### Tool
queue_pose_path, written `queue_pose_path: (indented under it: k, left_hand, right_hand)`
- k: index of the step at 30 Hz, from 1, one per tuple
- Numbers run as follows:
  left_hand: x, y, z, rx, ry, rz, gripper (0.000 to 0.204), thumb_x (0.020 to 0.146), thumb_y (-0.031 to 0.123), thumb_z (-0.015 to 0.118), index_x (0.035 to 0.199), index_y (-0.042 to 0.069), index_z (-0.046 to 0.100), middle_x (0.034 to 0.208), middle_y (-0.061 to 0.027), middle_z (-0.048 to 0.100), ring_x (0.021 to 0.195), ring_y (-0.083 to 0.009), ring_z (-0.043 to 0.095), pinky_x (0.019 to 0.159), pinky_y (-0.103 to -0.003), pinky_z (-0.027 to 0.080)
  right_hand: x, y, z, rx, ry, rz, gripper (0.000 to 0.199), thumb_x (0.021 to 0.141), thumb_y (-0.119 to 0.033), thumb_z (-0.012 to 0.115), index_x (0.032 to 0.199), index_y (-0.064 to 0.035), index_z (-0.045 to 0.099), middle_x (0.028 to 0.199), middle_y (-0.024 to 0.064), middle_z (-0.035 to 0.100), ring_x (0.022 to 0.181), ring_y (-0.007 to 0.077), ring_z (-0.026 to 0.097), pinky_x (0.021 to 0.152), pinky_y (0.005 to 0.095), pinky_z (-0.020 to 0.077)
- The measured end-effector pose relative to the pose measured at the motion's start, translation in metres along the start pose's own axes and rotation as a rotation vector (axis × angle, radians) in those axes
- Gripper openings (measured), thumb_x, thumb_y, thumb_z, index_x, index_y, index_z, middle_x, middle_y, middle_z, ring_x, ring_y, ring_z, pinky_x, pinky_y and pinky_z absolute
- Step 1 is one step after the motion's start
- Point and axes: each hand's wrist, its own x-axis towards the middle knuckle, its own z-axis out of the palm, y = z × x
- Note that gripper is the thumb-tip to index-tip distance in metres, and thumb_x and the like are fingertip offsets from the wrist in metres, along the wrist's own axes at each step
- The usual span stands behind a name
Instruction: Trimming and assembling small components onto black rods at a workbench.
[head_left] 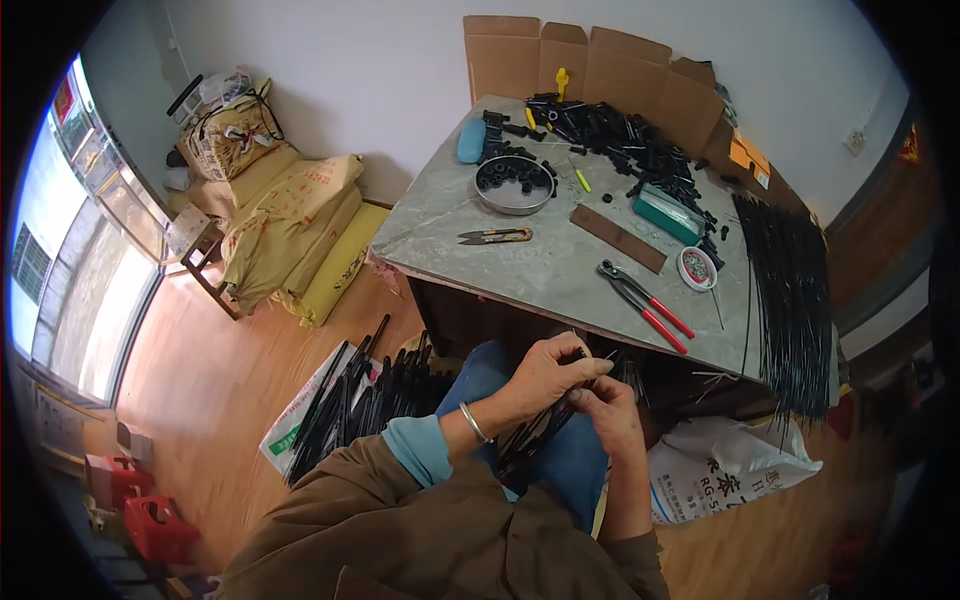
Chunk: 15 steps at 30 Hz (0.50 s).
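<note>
Above my lap, my left hand [548, 378], with a silver bracelet at its wrist, is closed in a pinch. A small black piece [583, 352] shows at its fingertips. Close beside it, nearly touching, my right hand [612, 412] is also closed with thumb and fingers together; what it grips is hidden. A bundle of thin black rods [532, 436] lies across my lap under both hands. To the left, many more black rods [372, 395] rest on a white sack [292, 420] on the floor.
On the grey table [440, 215] are red-handled pliers [645, 305], thread snips [497, 236], a round metal bowl [514, 204] of black parts, a small white tub [697, 268] and heaped black parts [640, 145]. Long black strands [785, 300] hang over its right edge. A white bag [725, 465] stands below.
</note>
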Motion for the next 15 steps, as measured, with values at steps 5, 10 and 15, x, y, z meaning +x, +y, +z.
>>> queue_pose_path:
  k: [5,10,15]
  left_hand:
    - [0.002,0.000,0.007,0.185,0.206,0.212,0.023,0.082,0.015,0.072,0.071,0.001,0.057,0.076,0.0017,0.048,0.067,-0.0050,0.047,0.057,-0.022,0.038]
    - [0.005,0.004,0.004,0.203,0.248,0.321,0.022,0.079,0.013,0.073,0.072,0.000,0.058,0.075,0.0007,0.047,0.069,-0.0065,0.045,0.059,-0.022,0.038]
    - [0.015,0.010,-0.010,0.145,0.110,0.182,0.014,0.083,0.011,0.068,0.078,0.001,0.059,0.072,0.0009,0.052,0.067,-0.0071,0.048,0.060,-0.022,0.039]
  right_hand:
    - [0.000,0.001,0.032,-0.039,0.160,-0.219,0.009,0.087,-0.006,0.065,0.091,0.0020,0.063,0.082,-0.0005,0.062,0.073,0.0064,0.056,0.066,0.0212,0.0458]
    - [0.008,0.008,0.036,0.025,0.130,-0.154,0.011,0.089,-0.007,0.064,0.092,0.0028,0.063,0.084,-0.0016,0.062,0.073,0.0057,0.054,0.066,0.0209,0.0453]
    - [0.015,0.003,0.035,0.133,0.106,-0.156,0.014,0.087,-0.006,0.066,0.097,0.0040,0.064,0.086,0.0016,0.064,0.077,0.0083,0.059,0.070,0.0224,0.0484]
